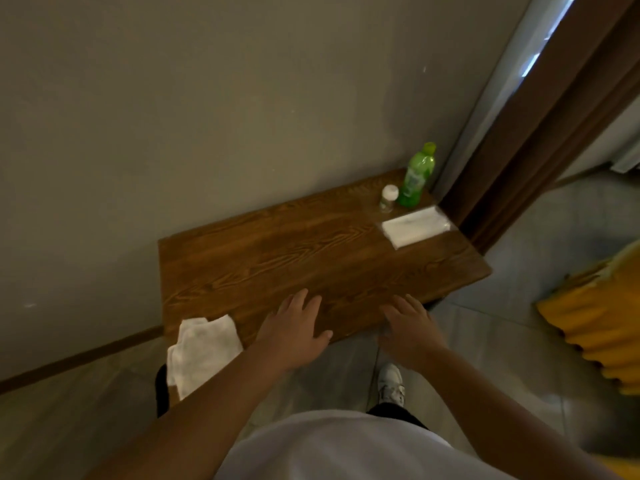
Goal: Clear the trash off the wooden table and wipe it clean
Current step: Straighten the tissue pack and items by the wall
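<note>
The wooden table (277,258) stands against a grey wall. A green plastic bottle (415,178) is upright in its far right corner, with a small white-capped jar (388,198) beside it. A white tissue packet (415,226) lies flat just in front of them. A white cloth (202,349) hangs over the near left corner. My left hand (294,327) is spread flat over the near edge, holding nothing. My right hand (410,327) is spread at the near edge too, right of the left hand, also empty.
A brown curtain (540,133) hangs right of the table. Something yellow and ribbed (599,320) lies on the floor at the right. My shoe (391,382) stands on the grey tiles under the near edge. A dark object (162,389) sits below the cloth.
</note>
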